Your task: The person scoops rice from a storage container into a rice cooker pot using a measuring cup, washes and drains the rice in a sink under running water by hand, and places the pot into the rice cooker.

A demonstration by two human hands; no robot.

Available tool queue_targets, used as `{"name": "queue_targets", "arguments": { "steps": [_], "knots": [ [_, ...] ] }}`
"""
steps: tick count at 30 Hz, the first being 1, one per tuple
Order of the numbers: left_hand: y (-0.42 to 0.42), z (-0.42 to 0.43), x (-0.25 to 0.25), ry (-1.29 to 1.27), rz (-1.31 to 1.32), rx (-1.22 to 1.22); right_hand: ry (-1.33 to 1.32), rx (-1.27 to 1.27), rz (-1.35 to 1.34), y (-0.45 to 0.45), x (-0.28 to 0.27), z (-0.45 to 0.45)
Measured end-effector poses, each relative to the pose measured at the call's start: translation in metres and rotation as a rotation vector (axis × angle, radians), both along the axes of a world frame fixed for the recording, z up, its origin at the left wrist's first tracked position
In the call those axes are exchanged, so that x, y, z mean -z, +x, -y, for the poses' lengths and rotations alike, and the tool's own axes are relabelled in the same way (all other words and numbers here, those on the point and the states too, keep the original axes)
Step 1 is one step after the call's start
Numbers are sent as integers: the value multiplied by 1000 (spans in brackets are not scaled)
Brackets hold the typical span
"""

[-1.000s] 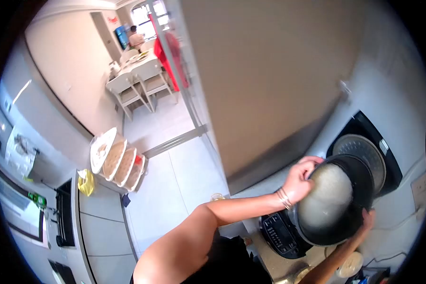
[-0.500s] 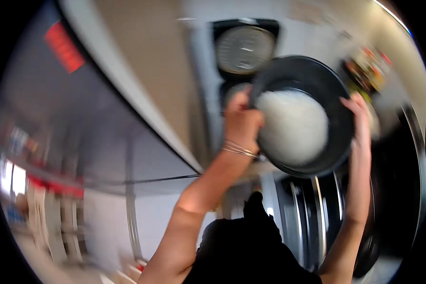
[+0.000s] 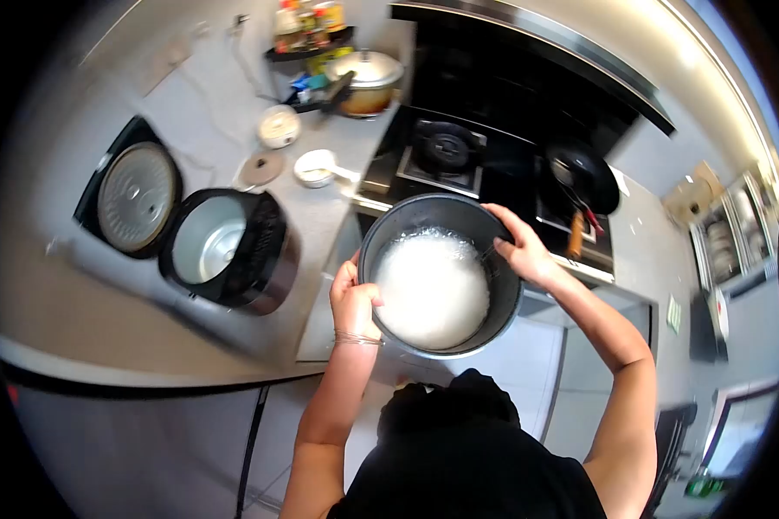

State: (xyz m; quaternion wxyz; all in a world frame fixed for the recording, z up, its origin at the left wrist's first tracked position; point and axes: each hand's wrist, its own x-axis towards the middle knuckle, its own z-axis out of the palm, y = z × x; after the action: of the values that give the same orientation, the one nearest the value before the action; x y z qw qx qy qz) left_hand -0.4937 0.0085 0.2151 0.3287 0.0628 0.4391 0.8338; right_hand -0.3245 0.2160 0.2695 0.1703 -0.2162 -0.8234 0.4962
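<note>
Between my hands hangs a dark rice cooker pot (image 3: 506, 298) with cloudy white liquid (image 3: 433, 290) in it; bubbles line the far side of the surface. My left hand (image 3: 355, 303) grips the left rim, thumb over the edge. On the right rim, my right hand (image 3: 521, 249) is closed with its thumb inside and fingers outside. The pot is held in the air before the counter and the stove edge. To the left stands a rice cooker (image 3: 268, 259) with its lid (image 3: 137, 197) raised and its silvery inside bare.
A gas stove (image 3: 502, 182) lies ahead, with a wok (image 3: 584, 177) on its right burner. Beyond the cooker are a lidded pot (image 3: 365, 82), a small white pan (image 3: 316, 169), a round lid (image 3: 262, 168) and a bottle rack (image 3: 310, 43). A dish rack (image 3: 727, 233) stands far right.
My view has swung to the right, bringing the stove in ahead and the rice cooker to the left. Both hands still hold the pot, which has moved along with my body.
</note>
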Motion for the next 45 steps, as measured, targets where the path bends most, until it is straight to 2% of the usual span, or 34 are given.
{"name": "queue_targets", "arguments": {
  "steps": [3,9,13,16,19,21,23,24,25,27,29,31,33,34,36,40,43,44,45],
  "knots": [
    [37,-27,11,-24,29,182,139,109,64,71,16,1],
    [159,-86,18,-81,28,539,43,473,51,239,30,14],
    [273,-121,16,-1,9,773,143,699,100,370,36,38],
    [363,-141,23,-63,88,922,100,860,204,463,34,58],
    [451,-161,63,-147,121,1129,25,1006,285,560,35,82],
    [520,-158,48,-302,128,1155,-75,1096,353,613,26,101],
    [575,-163,63,-301,159,1251,153,1148,408,669,37,118],
    [608,-165,66,-394,68,1277,93,1184,427,698,39,126],
    [639,-164,66,-458,84,1304,125,1196,427,727,43,133],
    [694,-167,70,-489,40,1374,68,1279,552,766,21,147],
    [744,-177,93,-438,63,1622,151,1320,521,813,22,160],
    [794,-173,78,-437,90,1713,-44,1349,611,847,1,168],
    [845,-170,70,-463,92,1779,-62,1424,691,893,11,181],
    [890,-173,101,-549,60,1828,-111,1452,656,924,25,188],
    [935,-175,104,-571,124,1921,-81,1511,621,964,15,199],
    [1021,-179,164,-748,143,2055,-200,1609,641,1019,19,211],
    [1054,-183,109,-654,298,2255,-312,1693,651,1061,29,223],
    [1064,-185,111,-625,158,2363,-299,1716,694,1070,28,228],
    [1071,-185,114,-833,162,2399,-344,1747,668,1079,31,231]
  ]
}}
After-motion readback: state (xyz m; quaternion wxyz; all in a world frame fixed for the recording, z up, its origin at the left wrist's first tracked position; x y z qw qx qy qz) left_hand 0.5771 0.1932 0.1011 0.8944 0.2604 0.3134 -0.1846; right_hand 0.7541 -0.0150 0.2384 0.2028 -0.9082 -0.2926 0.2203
